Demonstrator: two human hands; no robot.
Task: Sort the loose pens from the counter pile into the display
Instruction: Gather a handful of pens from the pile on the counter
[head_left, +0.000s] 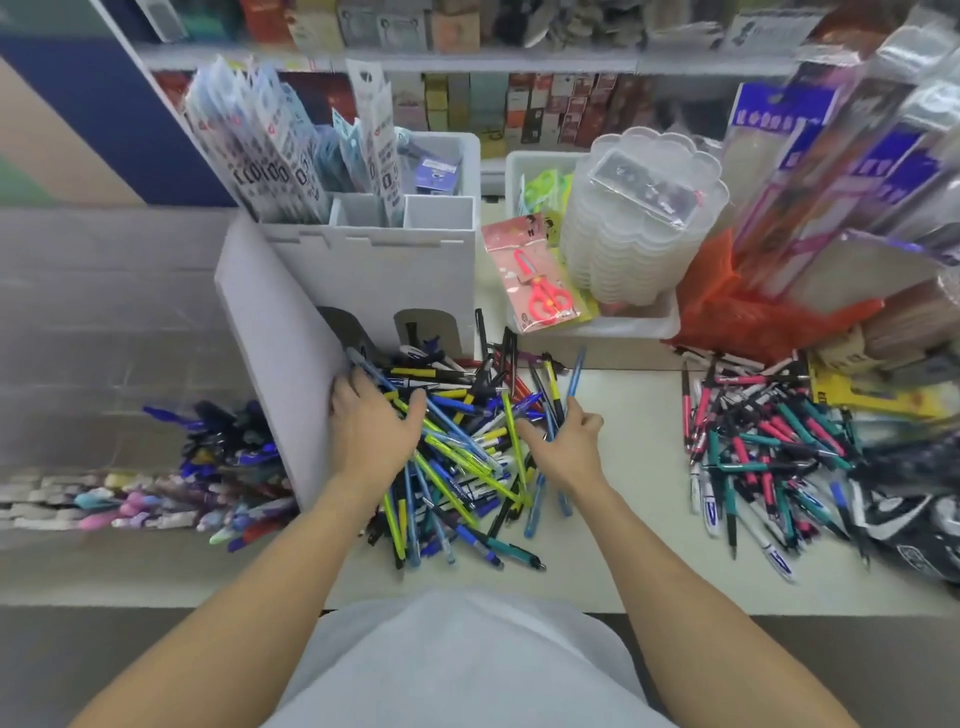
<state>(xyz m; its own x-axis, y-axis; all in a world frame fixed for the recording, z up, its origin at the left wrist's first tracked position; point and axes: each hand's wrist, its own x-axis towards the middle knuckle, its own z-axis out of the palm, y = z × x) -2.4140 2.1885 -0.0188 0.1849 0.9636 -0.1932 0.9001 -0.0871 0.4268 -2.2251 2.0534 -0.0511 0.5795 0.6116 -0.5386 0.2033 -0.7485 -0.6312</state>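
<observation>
Inside white display: packaged pens.

The shelf boxes at the top are blurred; labels cannot be read. The packets at right are smeared and cut by the frame edge. The pens left of the display are blurred. The left hand fingers are partly buried in the pen pile. The display slot contents are mostly hidden. The black-and-white item at lower right cannot be identified.
</observation>
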